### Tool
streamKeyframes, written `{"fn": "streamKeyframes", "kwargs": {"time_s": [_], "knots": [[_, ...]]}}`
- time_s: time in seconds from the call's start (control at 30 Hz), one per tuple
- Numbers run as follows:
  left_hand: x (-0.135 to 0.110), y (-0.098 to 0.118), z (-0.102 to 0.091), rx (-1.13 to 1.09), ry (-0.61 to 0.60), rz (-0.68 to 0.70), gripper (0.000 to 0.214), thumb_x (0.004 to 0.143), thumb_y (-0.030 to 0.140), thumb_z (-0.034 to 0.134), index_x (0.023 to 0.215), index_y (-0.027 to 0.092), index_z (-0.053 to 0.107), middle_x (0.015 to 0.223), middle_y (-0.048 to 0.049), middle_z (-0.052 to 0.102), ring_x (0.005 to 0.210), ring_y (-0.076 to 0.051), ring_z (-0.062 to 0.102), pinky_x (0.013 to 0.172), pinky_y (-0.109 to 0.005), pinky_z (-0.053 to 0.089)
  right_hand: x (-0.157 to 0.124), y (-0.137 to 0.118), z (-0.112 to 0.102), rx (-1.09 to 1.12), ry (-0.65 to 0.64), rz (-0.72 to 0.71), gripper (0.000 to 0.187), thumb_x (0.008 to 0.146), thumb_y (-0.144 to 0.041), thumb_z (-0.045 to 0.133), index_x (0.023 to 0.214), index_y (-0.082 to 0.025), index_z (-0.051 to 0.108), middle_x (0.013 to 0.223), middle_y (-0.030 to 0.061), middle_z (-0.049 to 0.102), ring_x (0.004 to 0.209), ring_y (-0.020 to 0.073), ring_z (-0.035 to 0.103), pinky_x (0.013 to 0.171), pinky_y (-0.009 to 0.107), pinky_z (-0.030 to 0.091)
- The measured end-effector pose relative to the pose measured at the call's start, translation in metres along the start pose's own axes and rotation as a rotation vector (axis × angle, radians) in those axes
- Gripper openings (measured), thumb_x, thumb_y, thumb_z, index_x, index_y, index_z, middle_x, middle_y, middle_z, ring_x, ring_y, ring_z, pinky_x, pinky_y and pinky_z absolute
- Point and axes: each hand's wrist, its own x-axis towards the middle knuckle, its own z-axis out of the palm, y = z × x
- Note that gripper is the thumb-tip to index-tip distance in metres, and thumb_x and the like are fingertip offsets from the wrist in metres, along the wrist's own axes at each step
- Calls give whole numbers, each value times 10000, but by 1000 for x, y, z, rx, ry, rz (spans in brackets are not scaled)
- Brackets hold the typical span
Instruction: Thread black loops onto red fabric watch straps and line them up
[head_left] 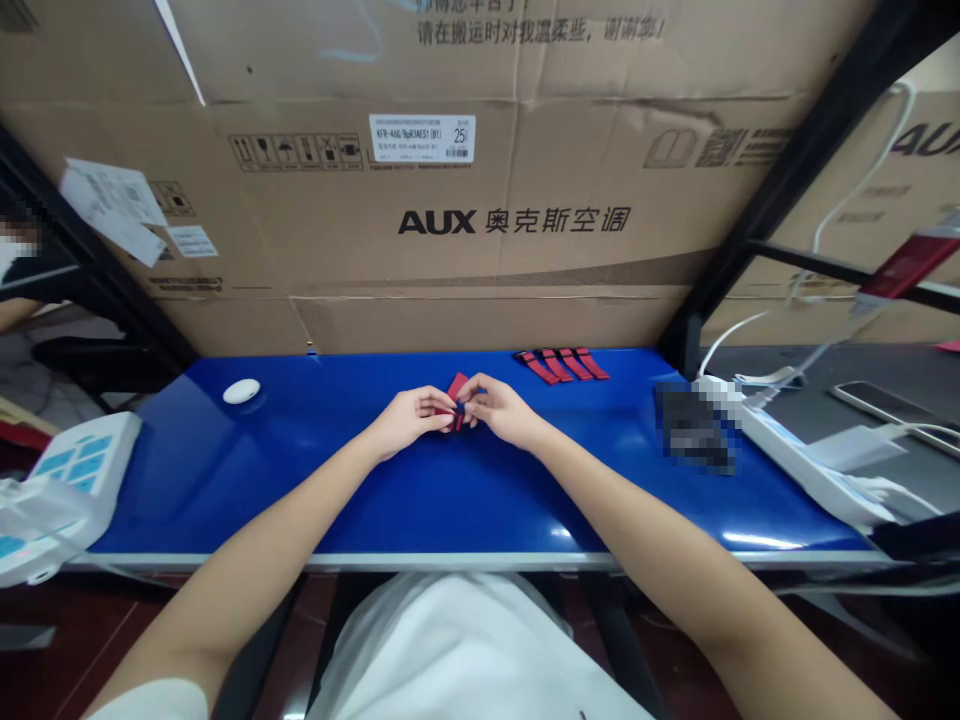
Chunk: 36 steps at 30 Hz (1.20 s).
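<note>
1. Strap (459,384), red with a dark part, is up between both hands, over the middle of the blue table (465,505), nearer its back edge.
2. Left hand (415,418): thumb and fingers pinched narrow, holding the strap from the left side.
3. Right hand (496,405): thumb and fingers also pinched narrow, holding the strap by its dark part; fingertips of both hands very near each other, exact contact hidden.
4. Four more red straps (566,364), black ends, slanted side by side at back of table, right of the right hand, apart from it.
5. White round disc (241,391): back left of table, well apart from left hand.
6. Dark object (690,425) on right of table: pixelated, can't tell what.
7. White power strip (806,465) along right edge, cables plugged in; phone (900,408) on grey surface beyond.
8. White unit (105,450) with blue panels, left end of table.
9. Cardboard box (525,275) behind table, AUX print, white label (422,138).
</note>
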Motion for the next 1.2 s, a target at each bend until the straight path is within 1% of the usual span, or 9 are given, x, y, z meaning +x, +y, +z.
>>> {"fn": "streamKeyframes", "kwargs": {"time_s": [0.13, 0.23, 0.37, 0.47, 0.57, 0.73, 0.87, 0.97, 1.2], "knots": [[-6, 12, -2, 91, -185, -56, 334, 673, 301, 825, 901, 128, 653, 853, -69, 704, 738, -164, 677, 758, -332, 551, -1, 5, -9, -579, 83, -116, 441, 748, -77, 545, 1157, -237, 585, 1232, 109, 482, 1152, 267, 464, 954, 461, 403], [-7, 15, -8, 186, -248, -70, 282, 707, 296, 786, 907, 136, 668, 885, -75, 706, 773, -173, 673, 758, -320, 538, 0, 10, -12, -809, 65, -11, 362, 766, -139, 618, 1110, -252, 634, 1329, 116, 418, 1226, 321, 381, 959, 492, 372], [2, 5, -32, 505, 42, -33, 194, 761, 285, 694, 902, 151, 697, 855, -68, 687, 699, -172, 644, 706, -317, 518, 3, 10, -18, -880, 173, 83, 55, 776, -231, 681, 810, -194, 658, 1113, 114, 551, 1062, 285, 484, 860, 406, 406], [8, -4, -49, 748, 235, 48, 127, 775, 266, 645, 820, 167, 709, 833, -58, 642, 671, -167, 601, 701, -319, 495, 3, 6, -23, -756, 162, 136, 42, 800, -232, 650, 784, -194, 658, 770, 44, 609, 737, 187, 541, 700, 316, 408], [9, -4, -49, 778, 248, 174, 141, 795, 293, 620, 792, 177, 699, 842, -57, 617, 768, -186, 586, 753, -324, 482, 2, 1, -22, -520, 160, 146, 127, 780, -243, 656, 898, -205, 682, 590, -21, 576, 538, 137, 492, 575, 280, 377], [2, 9, -20, 350, 130, 204, 238, 808, 395, 641, 829, 158, 639, 1131, -101, 623, 777, -151, 589, 605, -258, 460, -3, -17, -12, 73, 80, 188, 227, 722, -365, 723, 837, -169, 711, 621, 15, 644, 554, 143, 556, 556, 285, 436], [-3, 15, -3, -25, 56, 45, 282, 819, 414, 650, 901, 169, 536, 881, -58, 665, 598, -117, 597, 477, -216, 399, -7, -28, -10, 511, -125, 227, 372, 655, -313, 784, 987, -151, 729, 889, 84, 721, 795, 190, 659, 768, 339, 505], [-4, 14, 0, -131, 37, -18, 328, 816, 439, 656, 873, 196, 442, 754, -6, 640, 559, -148, 642, 460, -230, 435, -8, -28, -11, 502, -137, 207, 393, 635, -289, 809, 994, -157, 719, 882, 66, 711, 782, 176, 644, 756, 331, 499], [-1, 5, 2, -82, -4, 48, 347, 834, 428, 653, 929, 208, 402, 661, 34, 617, 541, -150, 642, 519, -269, 506, -6, -22, -7, 102, -72, 156, 285, 762, -442, 694, 720, -169, 623, 644, -22, 581, 584, 104, 460, 560, 252, 335]]}}
